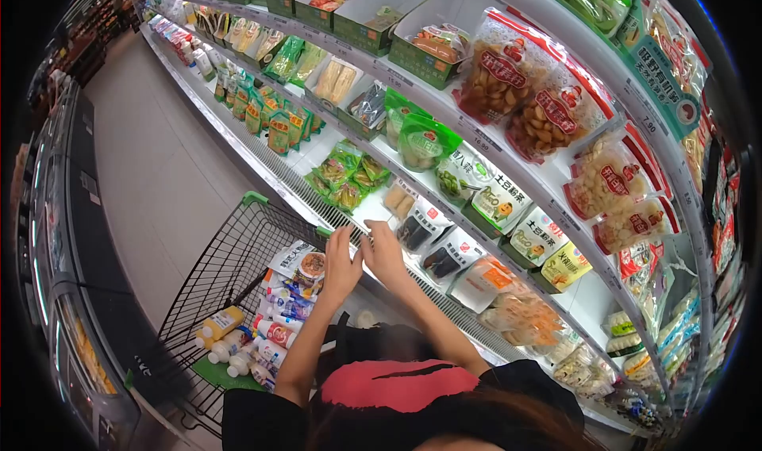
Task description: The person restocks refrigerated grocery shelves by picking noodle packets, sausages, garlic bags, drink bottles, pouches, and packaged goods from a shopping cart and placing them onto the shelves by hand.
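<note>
My left hand (341, 262) and my right hand (382, 253) are close together in front of the shelf's lower edge, near the cart's green-capped corner. Both have their fingers bent forward, and nothing I can make out is in them. Just beyond my hands, on the lowest shelf, lie green bags (347, 177) and black-and-white packets (423, 227). Left of my arms stands a black wire shopping cart (208, 253). It holds yellow-labelled bottles (221, 322), white bottles (243, 361) and a white food packet (302, 264).
Tiered refrigerated shelves (317, 38) curve along the right, with red-and-clear bags (508, 70) on an upper tier. A grey aisle floor (135, 134) runs off at the left, beside a dark freezer case (95, 253). A metal grille (274, 165) edges the lowest shelf.
</note>
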Motion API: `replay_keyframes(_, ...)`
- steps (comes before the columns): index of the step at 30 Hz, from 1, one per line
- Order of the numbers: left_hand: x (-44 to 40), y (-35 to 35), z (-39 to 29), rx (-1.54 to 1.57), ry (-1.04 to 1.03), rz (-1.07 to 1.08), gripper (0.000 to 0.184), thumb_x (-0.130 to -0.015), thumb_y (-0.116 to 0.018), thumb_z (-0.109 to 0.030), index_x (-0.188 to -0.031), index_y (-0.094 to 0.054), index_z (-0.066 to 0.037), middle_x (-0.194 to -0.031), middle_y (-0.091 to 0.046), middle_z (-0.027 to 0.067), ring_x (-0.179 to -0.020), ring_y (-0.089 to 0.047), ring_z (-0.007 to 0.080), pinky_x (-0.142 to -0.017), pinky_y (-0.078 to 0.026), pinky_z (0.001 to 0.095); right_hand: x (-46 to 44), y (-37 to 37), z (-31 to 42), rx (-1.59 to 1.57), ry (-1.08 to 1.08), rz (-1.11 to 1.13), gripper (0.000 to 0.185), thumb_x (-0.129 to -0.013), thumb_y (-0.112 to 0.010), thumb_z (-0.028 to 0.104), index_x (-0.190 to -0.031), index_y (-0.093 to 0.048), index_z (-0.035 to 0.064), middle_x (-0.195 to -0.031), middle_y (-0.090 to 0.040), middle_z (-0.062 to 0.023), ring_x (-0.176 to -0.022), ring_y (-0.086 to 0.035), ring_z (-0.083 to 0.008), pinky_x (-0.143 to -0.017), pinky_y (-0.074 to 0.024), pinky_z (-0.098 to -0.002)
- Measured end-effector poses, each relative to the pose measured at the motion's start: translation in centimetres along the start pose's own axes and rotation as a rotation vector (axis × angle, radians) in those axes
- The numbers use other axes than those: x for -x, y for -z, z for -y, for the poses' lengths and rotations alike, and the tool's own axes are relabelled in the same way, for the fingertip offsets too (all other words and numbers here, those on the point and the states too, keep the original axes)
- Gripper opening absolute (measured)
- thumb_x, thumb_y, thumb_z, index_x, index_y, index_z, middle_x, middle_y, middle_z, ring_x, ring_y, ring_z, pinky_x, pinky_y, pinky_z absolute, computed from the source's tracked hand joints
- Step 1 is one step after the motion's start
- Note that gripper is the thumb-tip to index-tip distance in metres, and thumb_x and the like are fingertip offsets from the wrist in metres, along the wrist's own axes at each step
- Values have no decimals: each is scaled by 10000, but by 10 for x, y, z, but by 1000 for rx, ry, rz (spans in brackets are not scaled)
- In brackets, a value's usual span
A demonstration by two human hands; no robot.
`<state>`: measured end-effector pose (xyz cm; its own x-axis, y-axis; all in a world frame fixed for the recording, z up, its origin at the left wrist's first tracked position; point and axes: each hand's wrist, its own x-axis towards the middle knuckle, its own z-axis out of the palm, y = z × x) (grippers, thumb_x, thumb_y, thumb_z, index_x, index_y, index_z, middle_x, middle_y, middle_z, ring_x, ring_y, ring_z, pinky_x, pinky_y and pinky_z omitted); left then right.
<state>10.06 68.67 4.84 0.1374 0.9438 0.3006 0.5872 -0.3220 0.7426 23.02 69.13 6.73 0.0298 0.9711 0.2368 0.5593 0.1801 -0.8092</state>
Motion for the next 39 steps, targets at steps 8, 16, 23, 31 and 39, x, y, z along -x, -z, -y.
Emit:
replay_keyframes(8, 286, 108, 34, -611, 926, -28, 471, -828, -691, -393, -1115, -608, -30, -1069, -607, 174, -1047, -534, 387, -969, -360, 523, 135, -163, -18, 65, 772, 919, 507, -921, -559, 441, -1290, -520, 95, -1389, -473, -177, -1293, -439, -357, -1063, -321, -542)
replay_keyframes(16, 366, 102, 50, -1084, 767, -259, 446, -816, -657, -519, -706, -582, -93, -725, -574, 88, -736, -561, 301, -728, -415, 455, 141, -183, -17, 36, 846, 1036, 259, -931, -544, 413, -1014, -618, 179, -1288, -541, -62, -1186, -490, -278, -982, -352, -467)
replay_keyframes(23, 339, 118, 63, -1107, 753, -385, 461, -777, -678, -557, -668, -573, -121, -679, -550, 48, -647, -560, 257, -632, -424, 415, 108, -211, -4, 7, 887, 1033, 247, -882, -624, 417, -952, -666, 184, -1090, -619, 8, -1013, -563, -232, -893, -367, -422)
replay_keyframes(31, 320, 143, 80, -1015, 871, -435, 465, -806, -657, -550, -685, -594, -105, -683, -573, 51, -659, -576, 257, -620, -435, 399, 74, -257, 30, 63, 810, 1240, 371, -833, -649, 520, -901, -739, 167, -1012, -683, -9, -1028, -582, -230, -934, -339, -433)
replay_keyframes(39, 316, 190, 116, -740, 890, -306, 316, -873, -621, -382, -813, -599, -72, -805, -574, 96, -745, -589, 299, -629, -477, 447, 67, -327, 62, 139, 835, 1041, 406, -929, -552, 419, -739, -737, 112, -773, -698, -45, -828, -618, -266, -826, -364, -430)
